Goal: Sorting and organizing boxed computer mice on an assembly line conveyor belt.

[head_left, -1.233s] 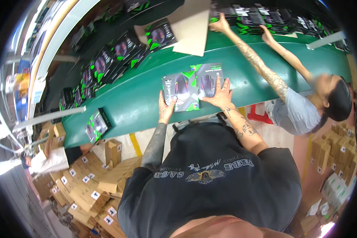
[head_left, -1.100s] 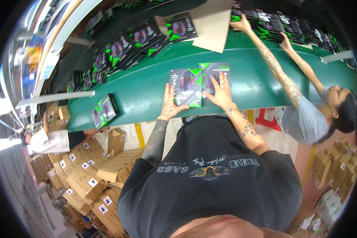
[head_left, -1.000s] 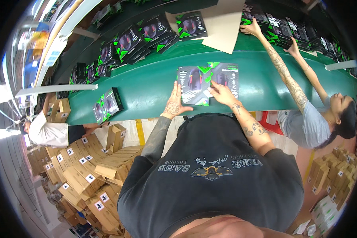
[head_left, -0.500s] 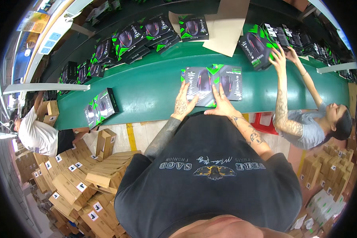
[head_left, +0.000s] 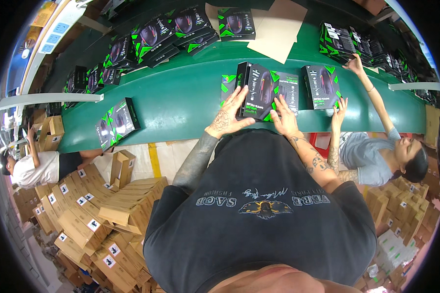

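Observation:
A black, grey and green gaming mouse box (head_left: 263,93) lies before me at the table's near edge, its left side wall showing. My left hand (head_left: 230,113) presses along that side, fingers pointing away from me and thumb at the near edge. At the box's lower right corner is my right hand (head_left: 284,118), its fingers bent against the edge. Together they hold the box between them. Beneath and behind it sits a flat grey printed sleeve or wrapper (head_left: 289,84), mostly covered, with a green-marked part out to the left.
On the green table (head_left: 181,105), another mouse box (head_left: 322,88) is touched by a co-worker's hand (head_left: 339,113) at right. A further box (head_left: 117,123) lies left. Stacked boxes (head_left: 151,36) and brown cardboard (head_left: 278,29) line the far side. Cartons (head_left: 90,224) crowd the floor.
A mouse box now lies between my hands over the flat printed piece they rested on. The co-worker's box has come down nearer, right of mine; their other arm reaches to the far stack.

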`<control>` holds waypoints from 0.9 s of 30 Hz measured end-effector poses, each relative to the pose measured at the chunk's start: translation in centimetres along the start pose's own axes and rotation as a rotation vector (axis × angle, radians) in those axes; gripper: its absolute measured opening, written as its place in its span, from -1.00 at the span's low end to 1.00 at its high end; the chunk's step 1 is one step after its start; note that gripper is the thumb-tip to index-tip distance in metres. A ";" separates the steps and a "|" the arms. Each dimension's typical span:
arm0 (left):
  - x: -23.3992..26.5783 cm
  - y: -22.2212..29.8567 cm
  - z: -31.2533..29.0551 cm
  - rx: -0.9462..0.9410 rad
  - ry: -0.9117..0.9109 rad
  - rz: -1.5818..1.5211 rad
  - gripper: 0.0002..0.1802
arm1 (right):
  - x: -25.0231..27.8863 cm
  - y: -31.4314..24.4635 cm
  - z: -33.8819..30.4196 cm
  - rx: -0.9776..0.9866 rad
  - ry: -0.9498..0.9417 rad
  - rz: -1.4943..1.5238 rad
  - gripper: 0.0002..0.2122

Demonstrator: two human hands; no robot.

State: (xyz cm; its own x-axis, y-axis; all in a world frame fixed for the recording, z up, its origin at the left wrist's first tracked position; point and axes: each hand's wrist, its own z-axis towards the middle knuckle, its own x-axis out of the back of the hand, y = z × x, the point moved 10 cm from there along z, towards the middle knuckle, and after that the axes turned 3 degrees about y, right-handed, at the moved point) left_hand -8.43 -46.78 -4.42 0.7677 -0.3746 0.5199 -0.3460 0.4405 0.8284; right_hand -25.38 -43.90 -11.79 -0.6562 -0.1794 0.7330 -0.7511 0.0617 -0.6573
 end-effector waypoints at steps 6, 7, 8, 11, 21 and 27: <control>-1.8 2.2 0.8 -0.142 -0.017 0.289 -0.02 | 0.5 -2.0 0.0 0.212 0.181 -0.087 -0.20; -3.0 1.7 0.9 -0.088 -0.104 0.165 -0.02 | -0.2 -1.6 0.4 0.157 0.116 -0.083 -0.20; -4.5 1.6 0.7 -0.090 -0.204 0.189 -0.01 | -0.7 -0.4 0.5 0.012 0.037 -0.018 -0.26; -4.6 1.4 0.2 -0.125 -0.059 0.291 -0.15 | 1.8 0.0 0.8 -0.106 0.144 0.022 -0.66; 0.9 -9.6 -4.6 0.324 0.159 0.075 0.09 | 4.7 -1.6 0.8 -0.024 0.173 0.043 -0.58; -2.1 -10.2 -4.4 0.323 0.046 0.194 0.38 | 4.9 -3.5 0.0 0.175 0.147 -0.065 -0.51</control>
State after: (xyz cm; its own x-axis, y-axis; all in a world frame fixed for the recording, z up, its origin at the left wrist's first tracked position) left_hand -4.10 -46.88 -14.88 0.6924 -0.2692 0.6694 -0.6336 0.2170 0.7426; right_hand -25.98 -44.99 -5.85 -0.6201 -0.0313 0.7839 -0.7765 -0.1184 -0.6190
